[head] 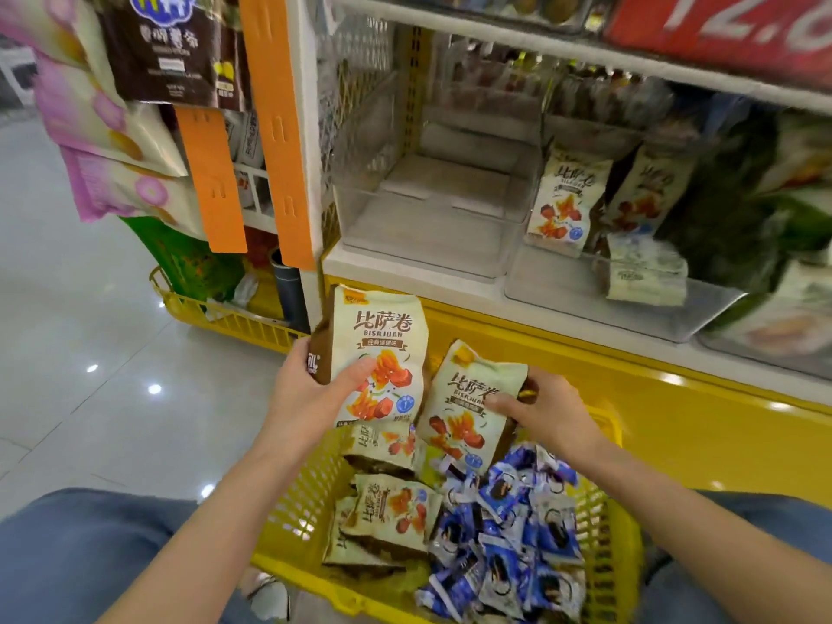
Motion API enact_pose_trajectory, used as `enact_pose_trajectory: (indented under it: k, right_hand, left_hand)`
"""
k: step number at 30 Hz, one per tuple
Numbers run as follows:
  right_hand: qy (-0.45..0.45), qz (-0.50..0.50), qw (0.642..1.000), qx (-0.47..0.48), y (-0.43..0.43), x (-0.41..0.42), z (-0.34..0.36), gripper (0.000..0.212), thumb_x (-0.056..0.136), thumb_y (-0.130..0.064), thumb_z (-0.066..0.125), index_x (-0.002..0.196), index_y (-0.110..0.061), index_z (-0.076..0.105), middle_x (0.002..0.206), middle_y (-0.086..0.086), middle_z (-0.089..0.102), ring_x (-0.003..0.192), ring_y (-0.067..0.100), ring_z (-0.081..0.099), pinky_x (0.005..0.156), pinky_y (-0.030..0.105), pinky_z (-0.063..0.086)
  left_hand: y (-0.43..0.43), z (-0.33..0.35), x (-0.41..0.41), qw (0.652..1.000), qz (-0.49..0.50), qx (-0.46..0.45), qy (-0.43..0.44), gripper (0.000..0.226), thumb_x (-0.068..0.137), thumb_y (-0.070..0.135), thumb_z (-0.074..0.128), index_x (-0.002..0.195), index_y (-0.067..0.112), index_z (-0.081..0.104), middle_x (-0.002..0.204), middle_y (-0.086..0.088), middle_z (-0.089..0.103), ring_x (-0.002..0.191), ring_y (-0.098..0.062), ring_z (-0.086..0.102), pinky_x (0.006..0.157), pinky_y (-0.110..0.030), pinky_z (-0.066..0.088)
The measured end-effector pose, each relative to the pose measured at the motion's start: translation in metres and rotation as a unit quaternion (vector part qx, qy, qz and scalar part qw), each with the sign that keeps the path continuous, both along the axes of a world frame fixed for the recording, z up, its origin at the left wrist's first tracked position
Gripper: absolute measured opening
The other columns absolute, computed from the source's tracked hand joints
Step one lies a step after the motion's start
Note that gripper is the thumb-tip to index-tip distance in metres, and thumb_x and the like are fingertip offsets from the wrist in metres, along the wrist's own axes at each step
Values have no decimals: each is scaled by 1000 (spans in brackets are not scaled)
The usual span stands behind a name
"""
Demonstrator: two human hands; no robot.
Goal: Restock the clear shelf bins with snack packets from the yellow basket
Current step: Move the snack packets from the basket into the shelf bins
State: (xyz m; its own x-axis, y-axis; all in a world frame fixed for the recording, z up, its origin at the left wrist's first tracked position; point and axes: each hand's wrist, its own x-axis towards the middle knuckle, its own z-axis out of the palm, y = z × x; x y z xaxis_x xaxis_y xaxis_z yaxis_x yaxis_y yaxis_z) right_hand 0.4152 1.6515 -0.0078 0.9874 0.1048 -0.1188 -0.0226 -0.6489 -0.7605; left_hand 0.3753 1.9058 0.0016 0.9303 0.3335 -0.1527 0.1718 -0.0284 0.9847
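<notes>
Gripping snacks above the yellow basket (625, 551).
Clasping one cream packet (382, 349) upright in left hand (310, 391), pinching a second packet (463, 425) in right hand (547, 414), below the clear shelf bins (432, 227).

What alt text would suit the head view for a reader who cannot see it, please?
A person's left hand holds one cream Bisajuan snack packet and the right hand grips a second packet over a yellow basket of snacks. Ahead, one clear shelf bin looks empty; the next bin holds matching packets.
</notes>
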Motion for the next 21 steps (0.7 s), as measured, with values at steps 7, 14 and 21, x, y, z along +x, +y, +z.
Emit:
enact_pose_trajectory:
  k: [7, 14, 21]
  right_hand:
    - [-183, -77, 979, 51, -53, 14, 104, 30, 78, -21, 73, 104, -27, 61, 89, -24, 63, 81, -12, 62, 65, 7, 50]
    - [-302, -184, 932, 77, -78, 62, 159, 30, 82, -25, 70, 109, -23, 58, 95, -14, 64, 87, -3, 63, 70, 11, 52]
    - [-230, -193, 953, 30, -65, 141, 140, 41, 85, -24, 68, 121, -12, 53, 117, 1, 64, 100, 11, 62, 62, 9, 44]
  left_hand:
    - [-41, 52, 44, 997, -54, 18, -54, 53, 65, 45, 75, 113, 34, 55, 102, 13, 67, 92, -7, 66, 79, -33, 55]
    - [-79, 72, 90, 995, -76, 2, -68, 46, 73, 37, 73, 112, 32, 49, 90, 22, 59, 80, 2, 61, 53, -11, 46]
    - [-91, 71, 117, 996, -63, -8, -64, 46, 74, 37, 72, 111, 32, 45, 94, 17, 58, 85, -2, 59, 58, -16, 46]
